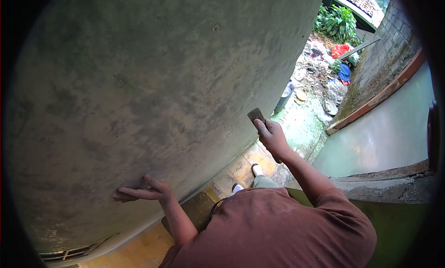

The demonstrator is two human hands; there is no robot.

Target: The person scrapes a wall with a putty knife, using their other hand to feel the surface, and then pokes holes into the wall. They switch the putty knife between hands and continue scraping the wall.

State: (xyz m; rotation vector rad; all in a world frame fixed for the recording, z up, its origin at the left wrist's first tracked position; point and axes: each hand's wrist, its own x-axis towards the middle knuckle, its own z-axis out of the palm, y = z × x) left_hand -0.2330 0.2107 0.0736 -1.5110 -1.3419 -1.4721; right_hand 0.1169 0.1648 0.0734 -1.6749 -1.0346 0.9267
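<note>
A patchy grey plastered wall [162, 82] fills the left and middle of the view. My left hand [148, 190] is at its lower part, fingers stretched out and thumb apart, holding nothing. My right hand [273, 138] is raised near the wall's right edge. Its fingers are wrapped round a flat grey-brown hand float [255, 114], with the thumb along the near side. One end of the float sticks out past the thumb, and its lower end shows under the wrist. The palm hides the middle of it.
Below are a tiled floor [225, 179] and my feet in white shoes [257, 170]. A dark bucket [283, 97] stands by the wall's corner. Rubbish [320, 64] litters the ground beyond. To the right are a block wall [387, 48] and a pale panel [380, 129] with a reddish edge.
</note>
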